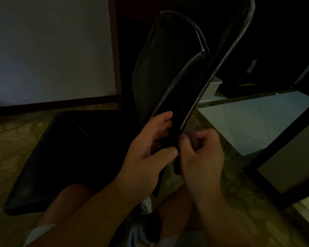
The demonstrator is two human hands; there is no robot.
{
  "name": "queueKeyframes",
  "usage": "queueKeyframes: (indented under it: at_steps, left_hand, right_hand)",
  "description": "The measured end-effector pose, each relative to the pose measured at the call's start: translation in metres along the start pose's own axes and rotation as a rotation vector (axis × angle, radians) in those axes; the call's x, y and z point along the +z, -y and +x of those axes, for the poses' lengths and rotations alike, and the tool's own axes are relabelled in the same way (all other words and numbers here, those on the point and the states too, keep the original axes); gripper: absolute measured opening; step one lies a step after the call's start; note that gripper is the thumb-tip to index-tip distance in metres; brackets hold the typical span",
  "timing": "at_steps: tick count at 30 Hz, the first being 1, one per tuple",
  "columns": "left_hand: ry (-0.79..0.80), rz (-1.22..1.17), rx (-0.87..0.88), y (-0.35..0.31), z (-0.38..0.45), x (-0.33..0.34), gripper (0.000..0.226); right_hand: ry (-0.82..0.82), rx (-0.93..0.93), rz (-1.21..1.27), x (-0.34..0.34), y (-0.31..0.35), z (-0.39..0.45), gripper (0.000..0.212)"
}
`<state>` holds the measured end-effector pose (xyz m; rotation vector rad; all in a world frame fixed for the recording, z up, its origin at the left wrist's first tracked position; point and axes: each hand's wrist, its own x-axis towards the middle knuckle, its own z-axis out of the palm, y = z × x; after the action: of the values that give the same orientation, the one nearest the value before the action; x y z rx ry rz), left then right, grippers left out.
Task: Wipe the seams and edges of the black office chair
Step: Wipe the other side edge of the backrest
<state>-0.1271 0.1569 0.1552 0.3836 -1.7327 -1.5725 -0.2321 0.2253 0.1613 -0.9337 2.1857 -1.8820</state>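
The black office chair fills the middle of the dim view, its backrest rising toward the top right with pale stitched seams along its side edge. Its dark seat spreads to the left. My left hand grips the lower side edge of the backrest, fingers on the inner face and thumb on the outer face. My right hand is curled round a small purplish cloth and presses it against the outer seam at the backrest's lower end.
A pale wall with a dark baseboard stands at the left. A dark-framed table or panel slants across the right. A white box sits on the floor behind the chair. My bare knees and a shoe show at the bottom.
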Motion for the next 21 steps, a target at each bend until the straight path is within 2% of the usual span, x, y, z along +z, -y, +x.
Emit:
queueKeyframes:
  at_steps: [2,5,9,10,13,14,18,21]
  left_hand:
    - [0.001,0.001,0.004,-0.0014,-0.0001,0.0003,0.068]
    - [-0.008,-0.038,-0.001,0.0004,0.0003,0.0004,0.068]
    - [-0.004,-0.016,0.015,-0.0009,0.0002,0.0020,0.069]
    - [-0.003,-0.015,0.016,-0.0020,0.0008,0.0020,0.068]
    - [-0.007,-0.034,0.019,-0.0022,0.0020,0.0017,0.067]
    - [-0.013,-0.041,0.022,-0.0019,0.0024,0.0021,0.066]
    - [-0.018,-0.049,0.023,-0.0033,0.0019,0.0051,0.066]
    - [-0.015,-0.050,0.039,-0.0042,0.0022,0.0037,0.065]
  right_hand:
    - [-0.001,0.001,0.006,-0.0027,0.0023,0.0029,0.019]
    - [0.149,-0.025,-0.044,0.0030,0.0029,-0.0026,0.017]
    - [-0.044,0.013,-0.003,-0.0042,0.0023,0.0038,0.020]
    - [-0.029,0.004,0.001,-0.0054,0.0032,0.0052,0.020]
    - [0.171,-0.055,-0.033,0.0013,0.0050,-0.0006,0.018]
    - [0.177,-0.055,-0.033,0.0024,0.0049,-0.0022,0.017]
    - [-0.026,0.014,0.036,-0.0050,0.0062,0.0062,0.019]
    - [0.132,-0.039,0.011,-0.0003,0.0089,0.0021,0.019]
